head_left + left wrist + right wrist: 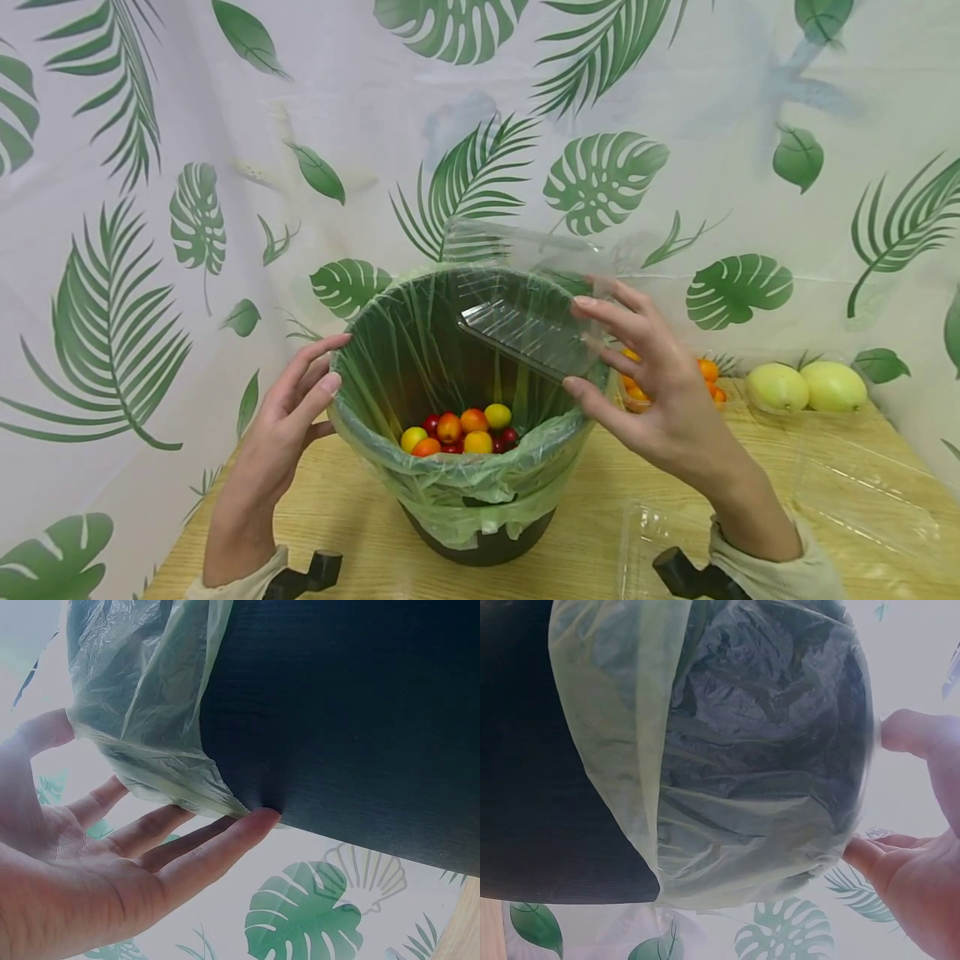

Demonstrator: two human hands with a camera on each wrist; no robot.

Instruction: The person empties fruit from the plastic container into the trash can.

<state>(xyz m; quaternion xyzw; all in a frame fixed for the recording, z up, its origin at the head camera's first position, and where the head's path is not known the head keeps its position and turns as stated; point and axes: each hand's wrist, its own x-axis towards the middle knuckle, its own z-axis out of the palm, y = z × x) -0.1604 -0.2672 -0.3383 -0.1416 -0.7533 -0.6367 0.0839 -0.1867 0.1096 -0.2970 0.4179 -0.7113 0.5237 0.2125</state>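
A black bin (491,548) lined with a thin green plastic bag (408,483) stands on the table. Small red, orange and yellow fruits (474,419) lie inside it. My left hand (273,433) rests against the bin's left side, its fingers fairly straight; in the left wrist view, fingertips touch the bag's edge and the dark wall. My right hand (656,383) holds a clear plastic box (517,325) by its right end, thumb below and fingers above. The box, its lid raised, tilts over the bin's mouth. In the right wrist view, the bin hides the box.
Behind my right hand is a clear box of orange fruits (708,371). Two pale yellow-green melons (780,388) sit in another box at the back right. Empty clear plastic boxes (870,500) lie on the table (757,442) at the right. A leaf-patterned curtain (480,100) hangs behind.
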